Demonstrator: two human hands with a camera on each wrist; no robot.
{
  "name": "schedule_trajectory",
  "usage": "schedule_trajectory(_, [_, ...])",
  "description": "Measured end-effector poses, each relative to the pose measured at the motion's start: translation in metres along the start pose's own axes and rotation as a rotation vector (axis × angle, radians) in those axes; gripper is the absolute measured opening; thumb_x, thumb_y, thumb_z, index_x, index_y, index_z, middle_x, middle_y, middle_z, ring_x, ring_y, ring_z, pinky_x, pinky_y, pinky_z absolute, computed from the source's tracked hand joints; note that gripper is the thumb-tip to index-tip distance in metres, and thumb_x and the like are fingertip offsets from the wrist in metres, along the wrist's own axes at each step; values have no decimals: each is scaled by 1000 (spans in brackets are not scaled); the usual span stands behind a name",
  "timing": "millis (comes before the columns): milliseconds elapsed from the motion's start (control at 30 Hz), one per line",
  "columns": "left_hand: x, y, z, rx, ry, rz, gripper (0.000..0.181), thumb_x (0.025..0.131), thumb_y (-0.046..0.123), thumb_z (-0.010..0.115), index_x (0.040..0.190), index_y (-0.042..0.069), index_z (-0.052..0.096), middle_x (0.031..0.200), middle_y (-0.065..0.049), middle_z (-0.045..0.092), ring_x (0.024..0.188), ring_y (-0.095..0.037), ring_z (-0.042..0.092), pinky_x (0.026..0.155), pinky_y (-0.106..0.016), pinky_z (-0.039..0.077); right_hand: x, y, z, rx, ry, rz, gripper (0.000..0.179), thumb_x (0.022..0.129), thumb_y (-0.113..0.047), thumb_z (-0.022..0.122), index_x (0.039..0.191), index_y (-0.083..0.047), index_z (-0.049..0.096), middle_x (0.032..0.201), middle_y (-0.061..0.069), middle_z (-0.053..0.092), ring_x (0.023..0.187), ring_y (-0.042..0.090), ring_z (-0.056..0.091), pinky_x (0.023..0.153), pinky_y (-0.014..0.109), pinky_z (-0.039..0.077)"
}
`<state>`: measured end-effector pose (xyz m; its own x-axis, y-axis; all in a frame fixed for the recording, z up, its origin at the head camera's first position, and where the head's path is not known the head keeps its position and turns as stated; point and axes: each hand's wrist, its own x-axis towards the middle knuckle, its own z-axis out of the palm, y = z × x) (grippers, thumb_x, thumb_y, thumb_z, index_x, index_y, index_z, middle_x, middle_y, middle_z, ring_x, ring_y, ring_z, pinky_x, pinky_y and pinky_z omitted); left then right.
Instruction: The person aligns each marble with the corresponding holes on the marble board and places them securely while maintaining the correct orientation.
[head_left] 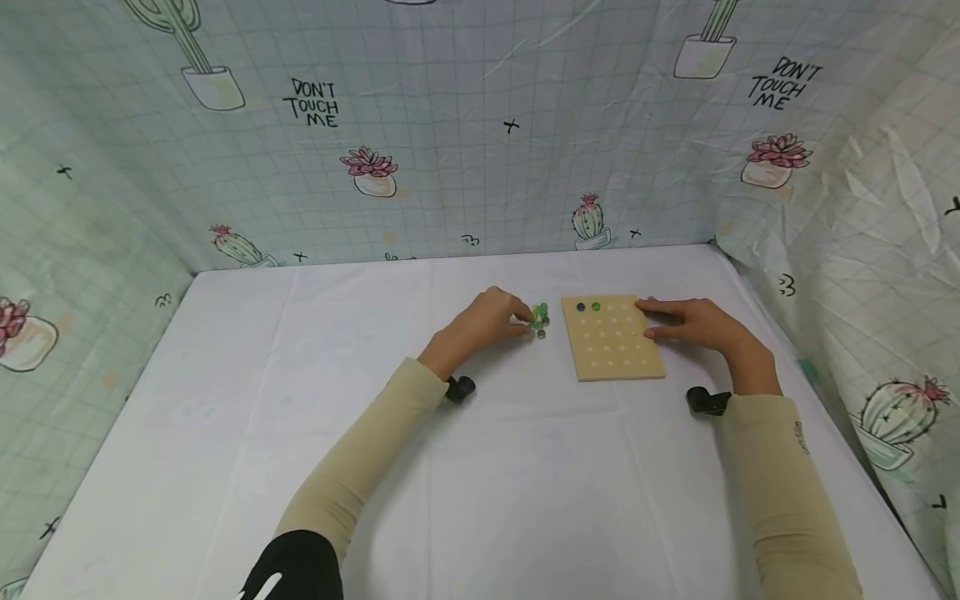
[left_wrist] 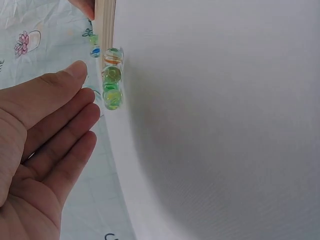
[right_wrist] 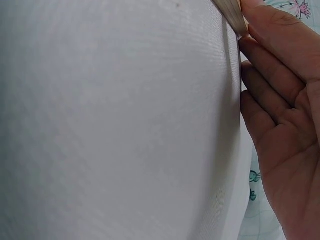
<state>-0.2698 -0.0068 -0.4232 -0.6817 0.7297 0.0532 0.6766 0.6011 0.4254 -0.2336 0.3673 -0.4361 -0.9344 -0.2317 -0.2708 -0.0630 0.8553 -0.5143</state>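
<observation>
A small cluster of green and clear glass marbles point(head_left: 540, 318) lies on the white table, left of a square wooden board point(head_left: 621, 354) with rows of shallow dimples. My left hand point(head_left: 491, 321) is beside the cluster, its fingertips right at the nearest marbles in the head view. In the left wrist view its thumb and fingers are loosely bent, with no marble visible between them. Two marbles sit in the board's far row, a dark blue marble point(head_left: 581, 307) and a green marble point(head_left: 596, 306). My right hand point(head_left: 697, 323) touches the board's right edge with extended fingers.
A white cloth point(head_left: 300, 400) covers the table. Printed fabric point(head_left: 450, 150) with potted cacti hangs behind it and along both sides. Black wrist cameras point(head_left: 461, 389) protrude beside the sleeves, close above the cloth.
</observation>
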Motion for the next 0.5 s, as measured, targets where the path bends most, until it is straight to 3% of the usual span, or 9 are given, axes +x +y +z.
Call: schedule_trajectory(500, [3,10,-2,-59,27,4,21,89,16,80,109,10,80,109,-1,77,108,-15,71,92,-24,56,-1,2,-1,17,4,-5,74,90,-48,76,151,-17,50,157,17,39,149,44,27,118,64,24])
